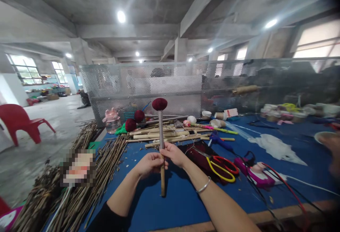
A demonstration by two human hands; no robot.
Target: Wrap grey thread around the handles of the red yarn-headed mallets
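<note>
Maroon-headed stick [161, 129] upright, ctr, pointing 12 o'clock; your L hand [149, 163] & R hand [175, 153] have fingers clamped on it. Gripping step, apparently; next move calls for steadiness.

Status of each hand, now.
Left hand: closed, holding the red-topped stick.
Right hand: closed, holding the same stick slightly higher up.

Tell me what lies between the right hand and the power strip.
In the head view, scissors and dark cloth lie between the right hand and the power strip.
</note>
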